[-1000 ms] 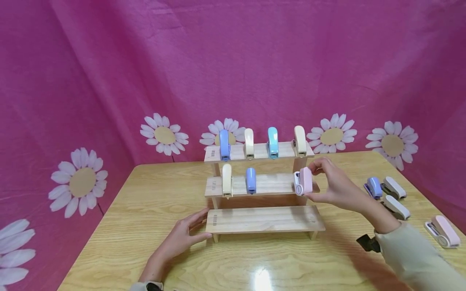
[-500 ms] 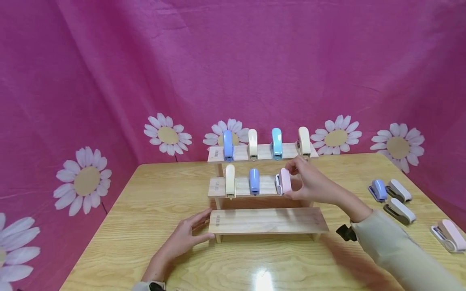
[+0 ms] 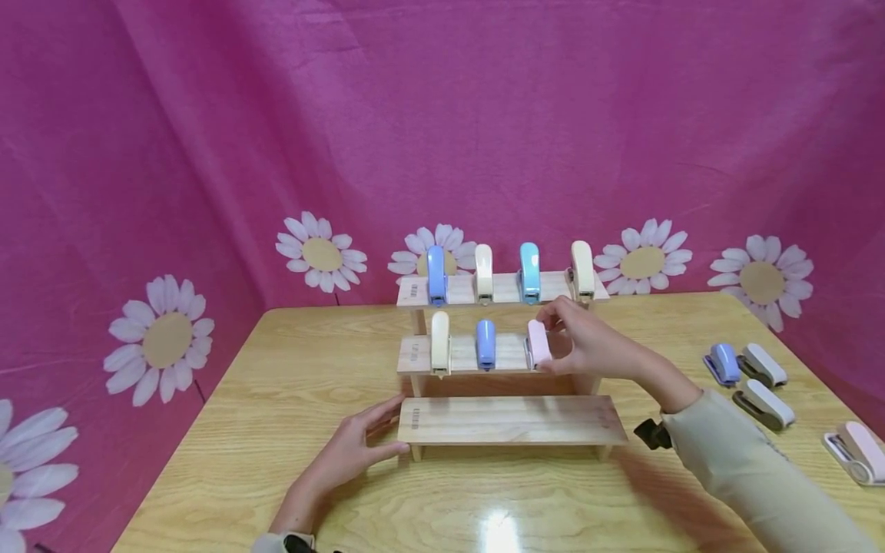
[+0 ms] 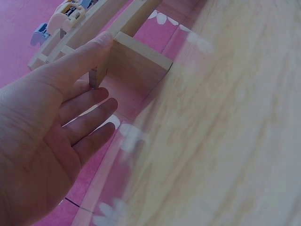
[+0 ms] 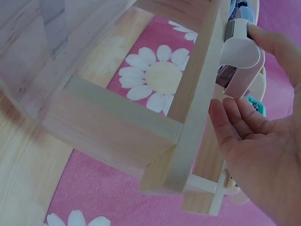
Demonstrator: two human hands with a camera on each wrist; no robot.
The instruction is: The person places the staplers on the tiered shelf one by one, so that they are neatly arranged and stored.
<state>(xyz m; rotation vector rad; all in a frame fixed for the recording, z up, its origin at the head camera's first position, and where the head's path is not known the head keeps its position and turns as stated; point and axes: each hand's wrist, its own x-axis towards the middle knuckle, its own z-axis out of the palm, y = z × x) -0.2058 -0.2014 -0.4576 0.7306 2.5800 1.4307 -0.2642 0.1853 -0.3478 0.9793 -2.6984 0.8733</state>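
My right hand point(image 3: 598, 342) pinches a pink stapler point(image 3: 538, 342) between thumb and fingers, on the middle tier of a wooden three-tier stand point(image 3: 512, 421). In the right wrist view, the stapler's white rounded end point(image 5: 241, 52) is at the plank's edge, with the thumb on one side and the fingertips on the other. A blue stapler point(image 3: 486, 343) and a cream stapler point(image 3: 440, 343) stand to its left. My left hand point(image 3: 349, 449) holds the left end of the lowest tier, thumb at the front corner point(image 4: 101, 44), index finger behind.
Along the top tier stand a blue stapler point(image 3: 436, 274), a cyan one point(image 3: 529, 273) and two cream ones. On the table point(image 3: 290, 369) at right lie a blue stapler point(image 3: 724, 363), two white-and-grey ones and a pink one point(image 3: 863, 449). A magenta cloth point(image 3: 442, 138) hangs behind.
My right hand has moved the pink stapler left along the middle tier, from its right end to beside the blue stapler, and turned it slightly. The left hand keeps its hold.
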